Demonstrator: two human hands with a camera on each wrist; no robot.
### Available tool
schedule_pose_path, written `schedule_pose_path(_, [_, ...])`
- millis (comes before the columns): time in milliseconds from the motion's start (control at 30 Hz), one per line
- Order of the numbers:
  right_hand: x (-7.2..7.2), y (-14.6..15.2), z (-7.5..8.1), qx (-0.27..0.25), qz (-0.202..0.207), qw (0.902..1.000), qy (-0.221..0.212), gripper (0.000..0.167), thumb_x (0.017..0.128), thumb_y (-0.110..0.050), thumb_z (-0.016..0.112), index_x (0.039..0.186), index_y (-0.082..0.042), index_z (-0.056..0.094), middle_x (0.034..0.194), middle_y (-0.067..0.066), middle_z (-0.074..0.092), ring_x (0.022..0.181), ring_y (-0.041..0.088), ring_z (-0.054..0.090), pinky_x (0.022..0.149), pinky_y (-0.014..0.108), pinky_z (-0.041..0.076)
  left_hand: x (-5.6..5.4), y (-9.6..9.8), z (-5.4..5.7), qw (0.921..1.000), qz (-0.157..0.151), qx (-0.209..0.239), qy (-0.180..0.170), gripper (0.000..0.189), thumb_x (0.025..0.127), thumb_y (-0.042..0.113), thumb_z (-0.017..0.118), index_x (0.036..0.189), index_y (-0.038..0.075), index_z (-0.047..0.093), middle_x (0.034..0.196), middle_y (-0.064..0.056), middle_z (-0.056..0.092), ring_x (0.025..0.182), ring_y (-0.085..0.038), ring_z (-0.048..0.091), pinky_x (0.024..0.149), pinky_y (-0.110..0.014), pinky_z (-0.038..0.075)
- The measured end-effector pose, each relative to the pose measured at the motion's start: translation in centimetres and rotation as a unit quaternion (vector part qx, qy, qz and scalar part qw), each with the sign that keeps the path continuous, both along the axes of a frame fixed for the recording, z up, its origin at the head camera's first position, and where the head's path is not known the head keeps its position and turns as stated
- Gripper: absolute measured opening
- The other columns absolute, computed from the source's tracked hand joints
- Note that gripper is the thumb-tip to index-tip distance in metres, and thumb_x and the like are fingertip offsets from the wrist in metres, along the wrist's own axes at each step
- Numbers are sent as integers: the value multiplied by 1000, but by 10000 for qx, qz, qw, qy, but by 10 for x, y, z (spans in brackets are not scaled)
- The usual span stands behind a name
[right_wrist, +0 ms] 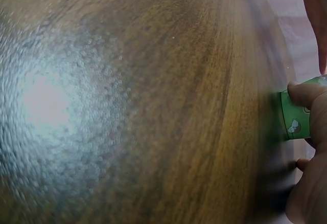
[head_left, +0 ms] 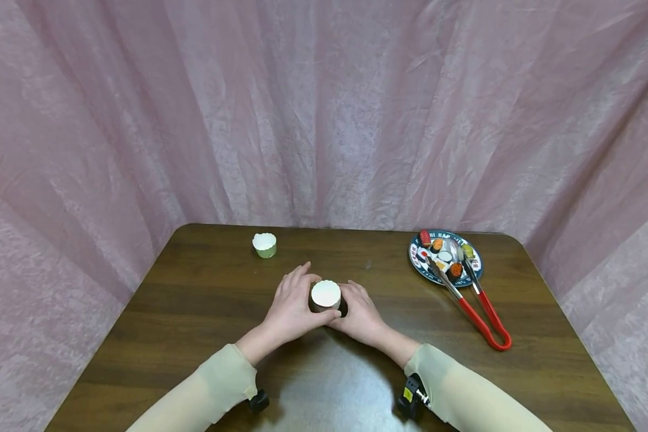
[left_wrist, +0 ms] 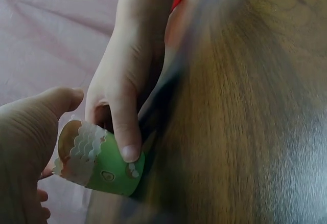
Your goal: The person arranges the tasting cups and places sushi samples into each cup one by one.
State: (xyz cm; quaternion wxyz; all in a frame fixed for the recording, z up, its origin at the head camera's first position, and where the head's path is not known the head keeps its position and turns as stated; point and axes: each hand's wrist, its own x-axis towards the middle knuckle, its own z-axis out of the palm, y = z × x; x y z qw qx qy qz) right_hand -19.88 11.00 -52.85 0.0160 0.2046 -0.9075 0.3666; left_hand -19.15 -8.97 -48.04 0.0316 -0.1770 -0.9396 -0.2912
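Note:
A stack of nested paper baking cups (head_left: 326, 294), green with white scalloped rims, stands between my two hands in the head view. My right hand (head_left: 359, 312) grips the stack low on its side; in the left wrist view its thumb (left_wrist: 127, 137) presses on the green wall of the lowest cup. Round the other side is my left hand (head_left: 294, 303), fingers fairly straight. The left thumb (left_wrist: 66, 100) stands apart from the scalloped rims in the left wrist view, and most of the left fingers are hidden behind the cups.
One more green baking cup (head_left: 264, 245) stands near the back edge of the wooden table (head_left: 194, 288). At the back right, a patterned plate (head_left: 416, 261) holds several small sushi-like pieces. Red-handled metal tongs (head_left: 474, 316) lean across it. A pink curtain (head_left: 324, 120) hangs behind.

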Motion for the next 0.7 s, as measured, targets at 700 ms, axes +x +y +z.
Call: schedule_pose_path(700, [0,0,-3,-46,-30,10000,71,70,83,-40,85,139,-9,58,138,10,60,145,41,35,118,56,27,-1,10,-2,9993,376,-20,-2,67,78,61,79,122,14,60,162,-11,34,150,-35,26,120,-59,18])
